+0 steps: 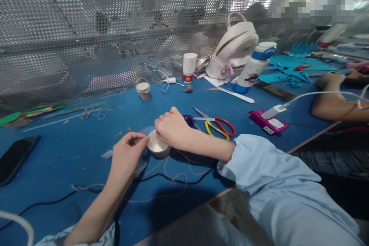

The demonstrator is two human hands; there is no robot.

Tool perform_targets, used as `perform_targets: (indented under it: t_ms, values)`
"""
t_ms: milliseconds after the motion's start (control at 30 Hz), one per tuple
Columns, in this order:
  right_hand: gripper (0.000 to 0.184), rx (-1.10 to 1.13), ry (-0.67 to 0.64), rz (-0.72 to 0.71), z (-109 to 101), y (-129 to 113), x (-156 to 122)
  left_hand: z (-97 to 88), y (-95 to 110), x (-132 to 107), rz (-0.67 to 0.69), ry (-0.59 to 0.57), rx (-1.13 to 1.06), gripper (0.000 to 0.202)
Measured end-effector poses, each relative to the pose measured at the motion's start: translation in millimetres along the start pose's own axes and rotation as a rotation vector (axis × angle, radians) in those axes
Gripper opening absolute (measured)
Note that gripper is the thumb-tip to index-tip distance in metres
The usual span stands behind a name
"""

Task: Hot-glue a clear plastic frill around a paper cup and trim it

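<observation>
A small, low white cup (159,149), like a cut-down paper cup, stands on the blue table between my hands. My left hand (127,152) is closed in a pinch, thumb and forefinger at the cup's left rim. Over the cup's far right rim my right hand (173,128) is closed, its fingertips hidden behind the hand. Clear plastic film (141,167) shows beside my left wrist. Thin grey string (190,161) trails in loops near the cup. Just beyond my right hand lie a dark blue glue gun (189,120) and scissors (217,127) with red and yellow handles.
A small string-handled bucket (143,90), stacked paper cups (189,67), a bottle (253,69) and a backpack (236,50) stand along the mesh wall. A black cable (161,175) crosses the front. A purple power strip (268,123) and another person's arm (331,100) are right.
</observation>
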State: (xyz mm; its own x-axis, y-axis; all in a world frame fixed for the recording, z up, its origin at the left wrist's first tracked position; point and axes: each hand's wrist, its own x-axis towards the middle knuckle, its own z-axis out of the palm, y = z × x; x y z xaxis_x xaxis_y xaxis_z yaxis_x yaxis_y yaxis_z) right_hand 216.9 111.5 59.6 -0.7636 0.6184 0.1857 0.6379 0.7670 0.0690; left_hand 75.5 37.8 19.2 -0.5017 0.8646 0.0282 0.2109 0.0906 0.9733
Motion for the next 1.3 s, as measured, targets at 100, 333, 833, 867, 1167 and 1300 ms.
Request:
perform_targets:
  t_ms: [100,333,833,867,1167,1300]
  values:
    - [0.020,0.023,-0.019,0.017,0.3,1.9,-1.8,3.0,-5.1,-0.2,0.014,0.020,0.017,0.028]
    - [0.017,0.057,-0.046,0.010,-0.5,7.7,-2.3,10.6,-6.0,-3.7,0.087,0.084,0.076,0.022]
    - [0.019,0.106,-0.138,-0.029,-21.8,16.0,-7.0,17.0,-10.9,-2.8,0.138,0.157,0.127,0.018]
    - [0.020,0.108,-0.124,-0.027,-23.6,15.9,-7.7,17.1,-11.2,-2.9,0.138,0.158,0.124,0.019]
    - [0.017,0.066,0.034,-0.142,-4.0,7.1,-3.1,15.2,-10.7,-1.9,0.179,0.144,0.171,0.018]
    - [0.017,0.035,0.065,-0.146,4.6,8.9,0.1,14.5,-9.1,-2.3,0.179,0.134,0.180,0.019]
